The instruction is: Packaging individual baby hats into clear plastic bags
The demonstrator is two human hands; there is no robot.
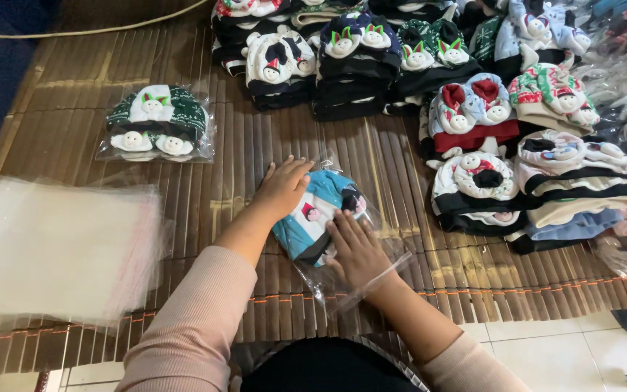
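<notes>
A folded blue garment with small plush figures (318, 210) lies inside a clear plastic bag (371, 272) on a bamboo mat (212, 189). My left hand (282, 187) presses flat on the bag's far left part, over the garment. My right hand (358, 250) lies flat on the bag's near end, fingers spread on the plastic. Both hands push down on the packed item and neither one grips it.
A stack of empty clear bags (52, 250) lies at the left. One bagged dark green garment (157, 125) rests further back on the left. Piles of folded garments with plush figures (473, 109) fill the back and right. White floor tiles (546, 356) show at the near right.
</notes>
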